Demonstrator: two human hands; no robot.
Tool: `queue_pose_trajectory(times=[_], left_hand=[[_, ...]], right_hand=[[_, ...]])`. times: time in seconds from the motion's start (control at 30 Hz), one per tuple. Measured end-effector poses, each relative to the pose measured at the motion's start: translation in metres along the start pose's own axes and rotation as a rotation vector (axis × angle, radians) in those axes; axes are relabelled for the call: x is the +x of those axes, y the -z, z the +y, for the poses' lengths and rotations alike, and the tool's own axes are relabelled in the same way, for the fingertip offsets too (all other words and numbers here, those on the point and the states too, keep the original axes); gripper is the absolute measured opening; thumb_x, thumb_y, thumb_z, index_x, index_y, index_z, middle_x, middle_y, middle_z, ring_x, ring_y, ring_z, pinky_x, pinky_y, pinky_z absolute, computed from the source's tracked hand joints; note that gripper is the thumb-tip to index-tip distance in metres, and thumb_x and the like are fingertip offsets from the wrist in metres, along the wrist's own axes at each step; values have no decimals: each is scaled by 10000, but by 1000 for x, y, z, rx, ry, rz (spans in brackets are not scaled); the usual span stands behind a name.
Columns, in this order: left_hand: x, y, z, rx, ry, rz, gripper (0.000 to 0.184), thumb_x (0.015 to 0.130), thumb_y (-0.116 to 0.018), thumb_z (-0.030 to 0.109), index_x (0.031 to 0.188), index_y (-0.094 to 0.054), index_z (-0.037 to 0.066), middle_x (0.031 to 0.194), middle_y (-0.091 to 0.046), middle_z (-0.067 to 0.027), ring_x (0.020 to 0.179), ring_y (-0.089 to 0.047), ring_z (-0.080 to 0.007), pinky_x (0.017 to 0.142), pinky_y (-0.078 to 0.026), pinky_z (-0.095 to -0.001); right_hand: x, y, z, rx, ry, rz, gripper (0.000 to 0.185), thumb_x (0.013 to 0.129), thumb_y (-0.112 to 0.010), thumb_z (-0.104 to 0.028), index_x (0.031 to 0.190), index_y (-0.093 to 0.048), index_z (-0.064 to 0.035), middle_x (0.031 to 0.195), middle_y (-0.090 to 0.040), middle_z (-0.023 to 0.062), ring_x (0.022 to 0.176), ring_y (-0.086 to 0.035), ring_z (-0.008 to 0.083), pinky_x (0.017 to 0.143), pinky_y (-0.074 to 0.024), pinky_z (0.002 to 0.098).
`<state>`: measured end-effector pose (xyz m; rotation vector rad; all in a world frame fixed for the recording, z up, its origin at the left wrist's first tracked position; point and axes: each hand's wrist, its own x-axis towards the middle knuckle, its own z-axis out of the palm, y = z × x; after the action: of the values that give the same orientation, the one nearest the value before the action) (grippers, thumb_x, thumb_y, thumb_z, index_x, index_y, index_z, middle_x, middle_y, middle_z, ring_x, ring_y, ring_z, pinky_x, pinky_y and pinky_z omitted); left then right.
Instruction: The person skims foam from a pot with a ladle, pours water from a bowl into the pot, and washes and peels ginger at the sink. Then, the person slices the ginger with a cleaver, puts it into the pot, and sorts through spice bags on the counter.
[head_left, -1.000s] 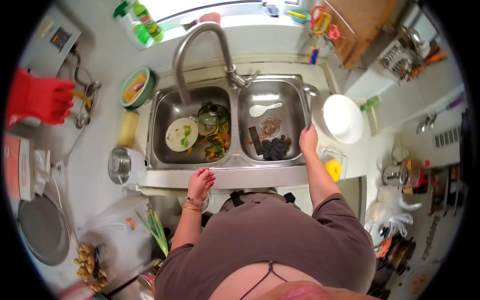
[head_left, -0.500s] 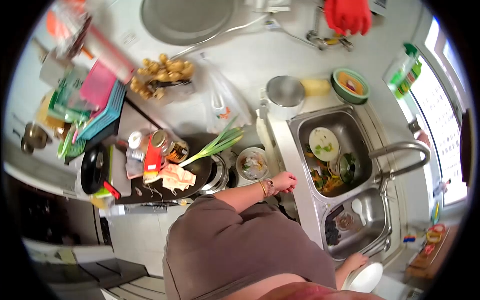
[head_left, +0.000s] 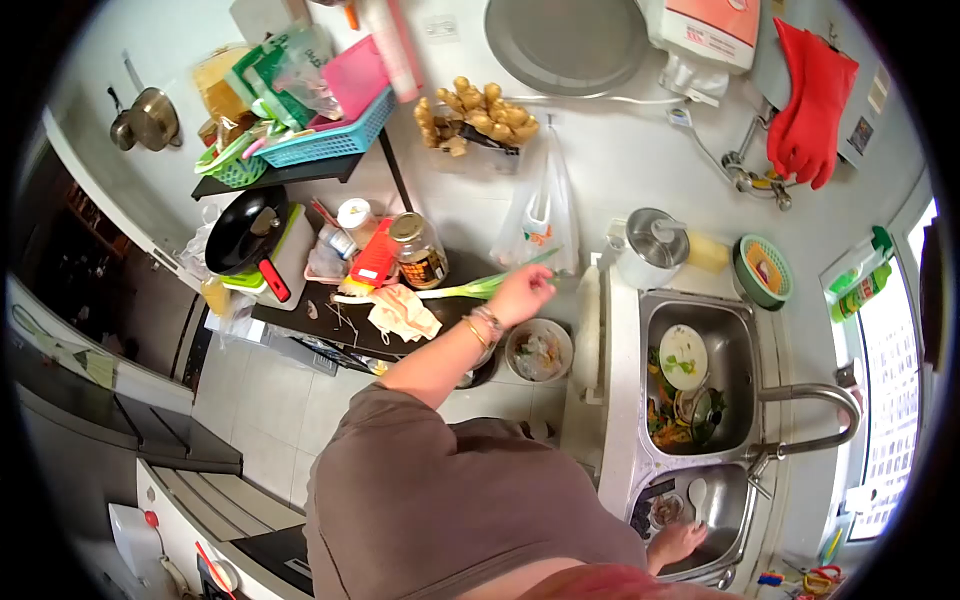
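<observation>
My left hand (head_left: pixel 525 293) is raised in front of the shelf, with loosely bent fingers and nothing visible in it. Behind it lie green onions (head_left: pixel 475 288), beside a pale pink cloth (head_left: pixel 403 314). My right hand (head_left: pixel 677 543) hovers at the lower sink basin (head_left: pixel 722 500), fingers apart and empty. Near its fingertips are a white spoon (head_left: pixel 697 493) and a clear round item (head_left: pixel 666 511); a dark scrubber (head_left: pixel 641 517) rests to their left. The upper basin (head_left: pixel 735 330) holds a white plate (head_left: pixel 683 358), a glass lid (head_left: pixel 708 410) and vegetable scraps (head_left: pixel 668 428).
A waste bowl (head_left: pixel 539 351) stands below my left hand. The curved faucet (head_left: pixel 830 393) reaches over the sink. A metal pot (head_left: pixel 655 248) and green bowl (head_left: pixel 762 272) sit beyond it. A glass jar (head_left: pixel 418 250) and black pan (head_left: pixel 247 232) are farther left.
The view has swung left toward the shelf. My left hand has moved from the sink's front edge toward the green onions. My right hand has let go of the ladle and moved over the basin.
</observation>
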<state>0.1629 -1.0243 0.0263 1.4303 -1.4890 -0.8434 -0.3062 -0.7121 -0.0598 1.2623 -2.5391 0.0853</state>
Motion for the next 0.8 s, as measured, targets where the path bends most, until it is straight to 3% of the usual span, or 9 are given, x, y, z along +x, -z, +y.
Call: queue_pose_trajectory(times=[0.03, 0.1, 0.13, 0.3, 0.43, 0.5, 0.67, 0.8], left_hand=[[0, 27, 20, 106, 6, 89, 253, 810, -668, 128, 1028, -604, 17, 831, -642, -66, 776, -599, -134, 719, -491, -265], [15, 69, 11, 114, -41, 262, 248, 803, -666, 132, 1018, -615, 21, 812, -647, -60, 750, -607, -135, 711, -494, -268], [24, 87, 8, 111, -106, 384, 257, 777, -673, 156, 1002, -619, 44, 783, -652, -95, 731, -627, -205, 701, -505, -318], [65, 163, 15, 76, -178, 770, 227, 782, -684, 127, 963, -606, 13, 718, -612, -70, 697, -594, -180, 664, -484, -307], [101, 202, 7, 26, -262, 850, 312, 771, -699, 102, 1041, -567, 19, 828, -585, -68, 729, -558, -183, 653, -477, -311], [107, 217, 10, 17, -267, 831, 367, 772, -694, 89, 1099, -540, 24, 926, -564, -83, 770, -543, -188, 661, -473, -309], [122, 236, -5, 97, -355, 793, 430, 767, -682, 72, 1157, -514, 10, 1031, -550, -127, 846, -548, -219, 688, -474, -319], [128, 240, -3, 111, -408, 690, 520, 749, -694, 78, 1218, -482, 6, 1098, -545, -170, 919, -557, -283, 736, -481, -343]], right_hand=[[15, 4, -27, 52, 27, -8, 228, 836, -533, -84, 1007, -632, 28, 1232, -541, 156, 1134, -513, 338, 933, -442, 398], [34, 21, -87, 366, 158, 58, 226, 817, -537, -24, 1012, -611, 65, 1227, -526, 187, 1157, -486, 351, 970, -413, 421], [42, 39, -121, 461, 213, 65, 222, 823, -526, -19, 1014, -611, 56, 1221, -525, 190, 1163, -477, 355, 963, -414, 426], [85, 108, -258, 704, 567, 260, 202, 832, -533, -4, 1021, -601, 16, 1191, -526, 172, 1131, -484, 354, 911, -434, 419], [120, 163, -371, 936, 826, 213, 199, 814, -566, 8, 1009, -603, 9, 1081, -563, 170, 1001, -550, 338, 818, -462, 391], [127, 186, -431, 1060, 936, 103, 183, 795, -591, 15, 978, -608, 8, 969, -597, 156, 850, -595, 338, 735, -489, 371], [120, 251, -560, 1047, 1292, 226, 214, 763, -651, -25, 972, -611, -47, 893, -628, 98, 737, -624, 268, 648, -511, 364], [108, 263, -630, 942, 1327, 311, 259, 792, -652, -106, 1042, -598, -68, 820, -625, 74, 662, -617, 243, 578, -502, 342]])
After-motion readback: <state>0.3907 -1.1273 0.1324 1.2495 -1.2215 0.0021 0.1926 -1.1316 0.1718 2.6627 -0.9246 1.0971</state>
